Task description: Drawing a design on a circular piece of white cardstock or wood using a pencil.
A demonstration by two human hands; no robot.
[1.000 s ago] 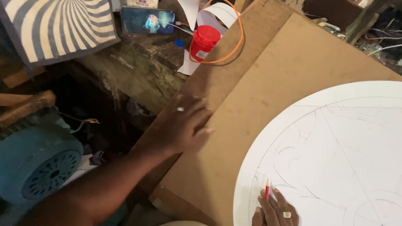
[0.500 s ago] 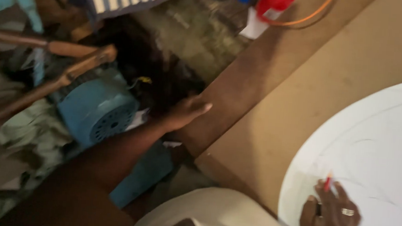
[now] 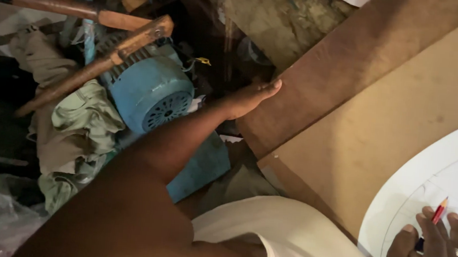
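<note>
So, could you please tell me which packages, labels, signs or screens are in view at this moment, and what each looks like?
None show: no package, label, sign or screen.
White round board: lower right, faint pencilled curves, not print.
Right hand: rests on it with a red pencil.

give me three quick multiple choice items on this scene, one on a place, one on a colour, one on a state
1. Where does the left hand rest?
A. on the edge of the darker brown board
B. on the blue ribbed motor housing
C. on the white round panel

2. What colour is the pencil in the right hand?
A. green
B. red
C. yellow

3. How is the right hand?
A. flat and empty
B. closed round the pencil
C. out of view

Key: 1 A, fingertips lie at the board's edge; 2 B, the shaft is red; 3 B, fingers wrap the pencil over the panel.
</note>
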